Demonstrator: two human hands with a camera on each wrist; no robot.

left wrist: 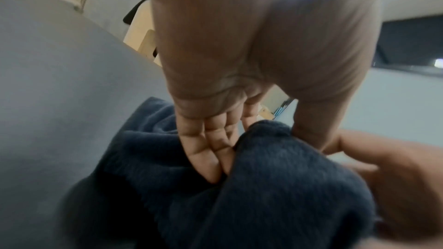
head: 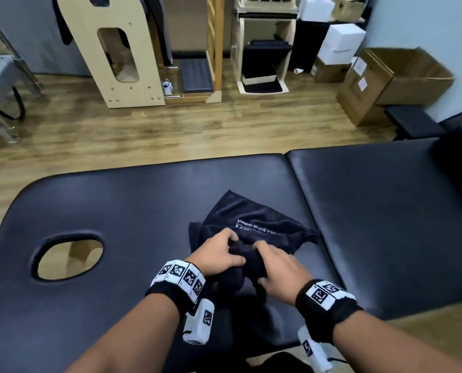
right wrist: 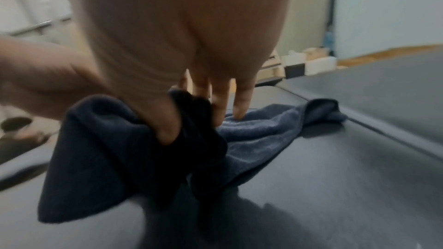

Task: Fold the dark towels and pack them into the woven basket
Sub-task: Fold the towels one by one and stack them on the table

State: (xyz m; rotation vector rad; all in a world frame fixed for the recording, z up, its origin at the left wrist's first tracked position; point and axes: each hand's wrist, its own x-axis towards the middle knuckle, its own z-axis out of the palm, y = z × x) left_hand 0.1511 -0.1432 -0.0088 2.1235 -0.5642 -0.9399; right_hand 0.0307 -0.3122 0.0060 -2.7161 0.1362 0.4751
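Observation:
A dark navy towel (head: 264, 219) with a line of white lettering lies crumpled on the black padded table (head: 116, 211), just left of the table's seam. Its near part is bunched into a raised fold, and a flap hangs toward the table's front edge. My left hand (head: 228, 249) pinches that fold between thumb and fingers (left wrist: 210, 149). My right hand (head: 262, 262) grips the same bunch from the right, with its thumb (right wrist: 167, 130) dug into the cloth (right wrist: 107, 149). The two hands almost touch. No woven basket is in view.
The table has an oval face hole (head: 68, 255) at the left and a dark bulky thing (head: 461, 157) at its far right edge. Beyond the table are wooden floor, a pale wooden frame (head: 122, 49) and cardboard boxes (head: 386, 76).

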